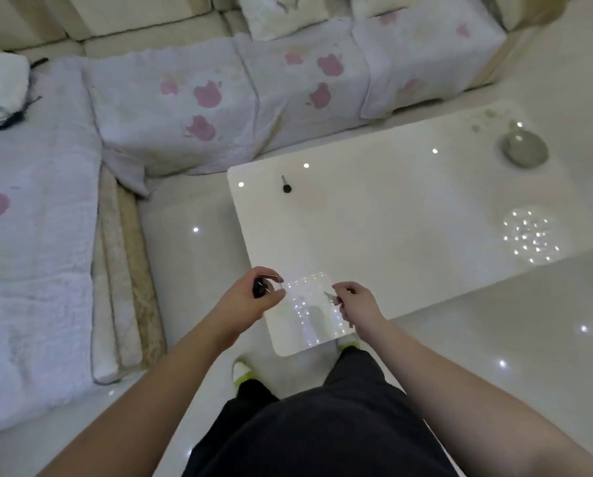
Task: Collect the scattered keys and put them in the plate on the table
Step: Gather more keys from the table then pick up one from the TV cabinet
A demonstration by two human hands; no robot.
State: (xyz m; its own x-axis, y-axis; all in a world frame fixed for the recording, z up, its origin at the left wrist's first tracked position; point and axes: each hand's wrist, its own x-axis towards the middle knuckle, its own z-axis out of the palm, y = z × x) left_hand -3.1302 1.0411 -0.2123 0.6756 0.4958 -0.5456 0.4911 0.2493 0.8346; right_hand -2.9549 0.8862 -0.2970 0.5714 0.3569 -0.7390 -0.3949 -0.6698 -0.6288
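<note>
My left hand (pixel 253 296) is closed around a black-headed key (pixel 260 290) with a metal ring, over the near left corner of the glossy white table (pixel 391 215). My right hand (pixel 355 299) pinches a small silver key (pixel 330 297) above the table's near end. Another black-headed key (pixel 286 184) lies alone on the far left part of the table. The grey plate (pixel 524 152) sits at the table's far right end, well away from both hands.
A corner sofa with pale lilac floral covers (pixel 171 108) wraps the left and back of the scene. The shiny white floor (pixel 494 339) reflects ceiling lights. My dark trousers and green-trimmed slippers (pixel 241 370) stand at the table's near corner.
</note>
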